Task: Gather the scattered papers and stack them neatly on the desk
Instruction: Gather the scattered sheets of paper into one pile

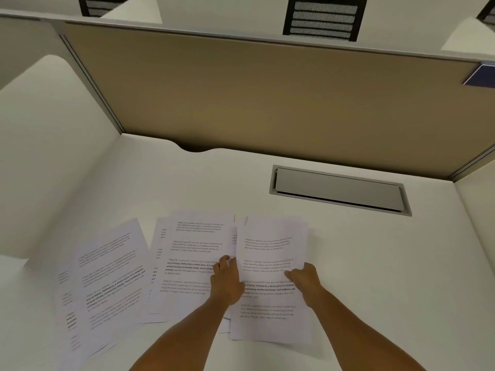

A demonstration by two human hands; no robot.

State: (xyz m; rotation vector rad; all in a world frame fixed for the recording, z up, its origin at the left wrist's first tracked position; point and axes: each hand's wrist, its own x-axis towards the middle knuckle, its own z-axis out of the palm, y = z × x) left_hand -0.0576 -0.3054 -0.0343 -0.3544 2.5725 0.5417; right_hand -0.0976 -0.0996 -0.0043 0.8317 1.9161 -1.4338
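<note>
Printed white papers lie spread over the white desk [375, 263]. A gathered stack [270, 253] sits right of centre, held between my two hands. My left hand [227, 282] grips the stack's left edge, fingers curled over it. At the right edge, my right hand [304, 279] pinches the stack with the thumb on top. Several overlapping sheets [192, 253] lie just left of the stack, partly under my left hand. Further left, more loose sheets [107, 279] fan out toward the desk's front edge.
A grey cable-port lid [338, 190] is set into the desk behind the papers. A tan partition panel [267, 97] closes the back, and white side walls [48, 156] close the left and right. Black chair backs show beyond the partition.
</note>
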